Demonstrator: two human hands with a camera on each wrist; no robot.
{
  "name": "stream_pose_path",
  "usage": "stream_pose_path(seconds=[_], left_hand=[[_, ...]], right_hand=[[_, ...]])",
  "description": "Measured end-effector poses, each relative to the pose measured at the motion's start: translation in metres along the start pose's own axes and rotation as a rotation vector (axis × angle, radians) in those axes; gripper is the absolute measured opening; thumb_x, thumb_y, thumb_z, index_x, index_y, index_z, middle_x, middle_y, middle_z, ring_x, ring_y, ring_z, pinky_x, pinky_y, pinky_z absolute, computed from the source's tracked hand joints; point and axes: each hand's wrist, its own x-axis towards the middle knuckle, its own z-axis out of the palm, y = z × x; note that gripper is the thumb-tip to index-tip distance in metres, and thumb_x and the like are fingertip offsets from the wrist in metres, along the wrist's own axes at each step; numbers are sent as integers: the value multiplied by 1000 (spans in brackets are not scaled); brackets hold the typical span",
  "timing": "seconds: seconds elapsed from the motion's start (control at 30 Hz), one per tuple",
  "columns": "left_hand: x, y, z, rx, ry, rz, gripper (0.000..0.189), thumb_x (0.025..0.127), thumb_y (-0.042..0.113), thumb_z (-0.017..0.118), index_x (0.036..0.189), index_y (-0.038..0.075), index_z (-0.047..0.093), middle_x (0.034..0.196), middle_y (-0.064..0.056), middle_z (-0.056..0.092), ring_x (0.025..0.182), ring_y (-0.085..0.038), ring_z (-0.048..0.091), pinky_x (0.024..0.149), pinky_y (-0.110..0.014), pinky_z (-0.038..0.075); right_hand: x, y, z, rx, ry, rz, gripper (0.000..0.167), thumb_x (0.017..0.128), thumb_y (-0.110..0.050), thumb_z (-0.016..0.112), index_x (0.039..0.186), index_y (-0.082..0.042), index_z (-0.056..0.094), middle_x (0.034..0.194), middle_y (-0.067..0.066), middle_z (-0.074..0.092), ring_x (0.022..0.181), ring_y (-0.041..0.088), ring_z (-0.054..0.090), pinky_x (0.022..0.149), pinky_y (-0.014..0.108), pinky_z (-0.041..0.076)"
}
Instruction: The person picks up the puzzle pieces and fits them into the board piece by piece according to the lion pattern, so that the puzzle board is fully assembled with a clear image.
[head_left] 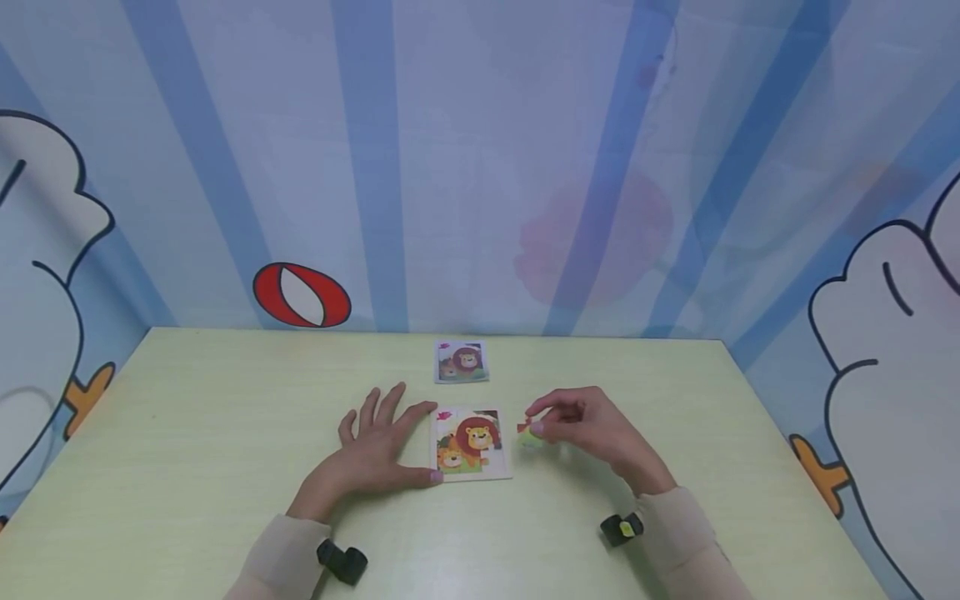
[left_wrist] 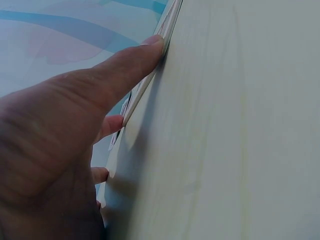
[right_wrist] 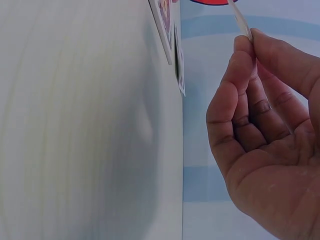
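Observation:
A small jigsaw board (head_left: 507, 454) with a lion and cub picture lies flat on the table; its lower right corner shows pale, bare backing. My left hand (head_left: 369, 454) is beside it, fingers spread, the thumb at its lower left corner and the index fingertip at its upper left. In the left wrist view, the thumb presses on the edge of the jigsaw board (left_wrist: 142, 91). Just right of the board, my right hand (head_left: 588, 423) pinches a green and red jigsaw piece (head_left: 525, 437) between thumb and index finger. The right wrist view shows the jigsaw piece (right_wrist: 241, 20) edge-on, raised off the table.
Behind the board lies a picture card (head_left: 461, 363) with the same lion scene. The pale wooden table (head_left: 225, 400) ends at a blue striped cloth backdrop (head_left: 465, 167) with cartoon prints. A small black device (head_left: 342, 562) sits at each wrist.

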Motion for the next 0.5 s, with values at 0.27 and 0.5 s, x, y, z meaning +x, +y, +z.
stream_pose_path(seconds=[0.27,0.5], left_hand=[[4,-7,6,18,5,-9,100,80,59,86,164,32,40,182,-18,8,165,-53,-4,122,-82,-1],[4,-9,6,17,0,-13,101,80,61,87,165,32,39,182,-17,6,166,-52,-5,122,-83,-2]], right_hand=[[5,-7,8,-7,-15,-22,25,96,-22,82,118,-10,79,92,4,80,83,20,70,79,36,55],[10,-8,16,13,-41,-24,28,97,-23,81,121,-8,79,91,6,79,87,26,72,82,37,55]])
